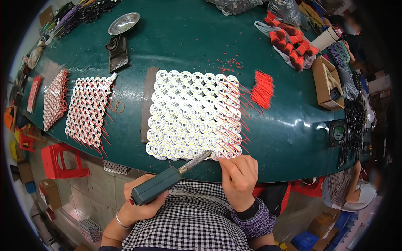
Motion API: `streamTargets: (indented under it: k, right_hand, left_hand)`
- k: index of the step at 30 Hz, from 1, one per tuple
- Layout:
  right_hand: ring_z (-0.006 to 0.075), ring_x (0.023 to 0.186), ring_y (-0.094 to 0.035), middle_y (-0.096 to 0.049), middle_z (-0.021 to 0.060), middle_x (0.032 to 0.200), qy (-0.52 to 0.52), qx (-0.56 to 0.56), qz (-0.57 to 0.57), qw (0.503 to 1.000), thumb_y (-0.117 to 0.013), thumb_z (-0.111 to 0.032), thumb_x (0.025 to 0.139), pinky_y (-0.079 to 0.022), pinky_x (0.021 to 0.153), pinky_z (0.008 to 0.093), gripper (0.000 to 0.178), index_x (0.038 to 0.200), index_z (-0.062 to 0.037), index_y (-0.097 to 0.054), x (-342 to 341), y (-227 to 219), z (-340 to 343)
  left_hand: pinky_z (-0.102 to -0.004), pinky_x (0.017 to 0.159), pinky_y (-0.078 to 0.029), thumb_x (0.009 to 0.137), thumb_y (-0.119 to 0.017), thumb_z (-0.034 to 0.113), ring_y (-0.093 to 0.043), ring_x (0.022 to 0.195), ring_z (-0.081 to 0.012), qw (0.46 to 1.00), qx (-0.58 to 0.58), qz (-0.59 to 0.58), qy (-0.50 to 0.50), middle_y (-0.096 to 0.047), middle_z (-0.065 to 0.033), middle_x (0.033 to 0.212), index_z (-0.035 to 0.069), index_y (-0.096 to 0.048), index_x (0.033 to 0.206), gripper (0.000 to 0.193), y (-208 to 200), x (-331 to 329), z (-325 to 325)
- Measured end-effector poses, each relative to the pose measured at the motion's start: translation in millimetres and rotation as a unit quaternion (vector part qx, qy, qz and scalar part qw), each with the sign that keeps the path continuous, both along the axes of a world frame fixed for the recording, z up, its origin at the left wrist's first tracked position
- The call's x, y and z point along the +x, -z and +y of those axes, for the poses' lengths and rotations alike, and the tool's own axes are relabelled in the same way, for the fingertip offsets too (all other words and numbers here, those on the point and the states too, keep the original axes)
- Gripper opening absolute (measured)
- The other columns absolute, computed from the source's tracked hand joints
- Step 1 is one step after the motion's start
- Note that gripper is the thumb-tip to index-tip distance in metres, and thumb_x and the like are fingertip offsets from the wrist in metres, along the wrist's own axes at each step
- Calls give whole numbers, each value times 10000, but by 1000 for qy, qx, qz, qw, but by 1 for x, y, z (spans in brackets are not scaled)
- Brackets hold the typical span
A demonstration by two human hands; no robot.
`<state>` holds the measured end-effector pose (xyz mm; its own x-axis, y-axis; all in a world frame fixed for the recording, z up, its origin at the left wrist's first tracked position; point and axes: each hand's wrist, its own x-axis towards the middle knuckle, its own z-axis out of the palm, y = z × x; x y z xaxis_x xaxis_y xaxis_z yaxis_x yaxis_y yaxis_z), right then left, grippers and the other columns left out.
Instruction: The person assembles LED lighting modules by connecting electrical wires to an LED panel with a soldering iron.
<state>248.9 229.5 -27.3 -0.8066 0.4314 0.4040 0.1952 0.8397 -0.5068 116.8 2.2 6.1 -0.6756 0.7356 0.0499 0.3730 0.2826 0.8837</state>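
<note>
A panel of round white circuit boards (184, 111) lies in front of me, with thin red wires (234, 113) sticking out along its right-hand columns. My left hand (147, 209) is closed around the green handle of a soldering iron (161, 184). Its metal tip reaches the bottom row of the panel, right of the middle. My right hand (242, 179) pinches a red wire at the panel's lower right corner, close to the tip; the fingers partly cover the wire. Right of the panel lies a pile of cut red wires (262, 90).
At left lie more wired panels (88, 111) and a rubber band (118, 107). Farther back are a metal dish (124, 24) and a dark metal stand (118, 56). Bagged red wire bundles (293, 44) and a cardboard box (327, 85) sit at right. Another person (349, 188) sits at the far right.
</note>
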Motion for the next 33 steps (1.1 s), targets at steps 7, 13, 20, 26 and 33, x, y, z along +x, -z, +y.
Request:
streamTargets:
  k: [7, 13, 20, 26, 33]
  right_hand:
    - [246, 830, -596, -599, 41, 836, -4, -4, -4, 1000, -732, 28, 762, -448, 798, 392, 233, 984, -42, -735, 0, 1, 0]
    - [244, 830, -595, -598, 40, 839, 1, 5, -5, 1000, -728, 31, 763, -447, 791, 393, 232, 984, -42, -732, 0, 3, -1]
    - [245, 841, -596, -605, 42, 860, 6, 4, -18, 1000, -734, 20, 763, -445, 786, 395, 234, 987, -45, -737, 1, 1, -3]
    - [242, 858, -592, -617, 44, 882, 31, 27, 2, 999, -759, 9, 752, -442, 801, 403, 242, 988, -43, -750, -4, -8, -8]
    - [236, 843, -593, -616, 36, 854, -27, 5, 30, 999, -765, 6, 753, -435, 814, 410, 228, 977, -32, -747, -21, 0, -16]
  left_hand:
    - [-281, 650, -546, 730, -776, -44, -709, 729, -196, 1000, 7, -27, 4, -723, -137, 890, -54, -688, 928, 217, 1, -1, 1]
    - [-278, 614, -532, 720, -781, -39, -692, 678, -191, 999, 9, -28, 13, -701, -119, 829, -42, -675, 908, 216, 8, 0, -2]
    - [-295, 597, -531, 706, -799, -14, -676, 651, -216, 1000, 9, 7, 2, -679, -116, 807, -35, -693, 867, 194, 7, 1, -5]
    - [-296, 623, -546, 717, -798, 3, -693, 692, -224, 998, -9, -33, -57, -707, -139, 871, -47, -726, 929, 229, 8, 5, -21]
    - [-299, 649, -555, 724, -793, 4, -703, 724, -216, 993, 6, -80, -87, -722, -142, 908, -65, -716, 983, 279, 10, 6, -27]
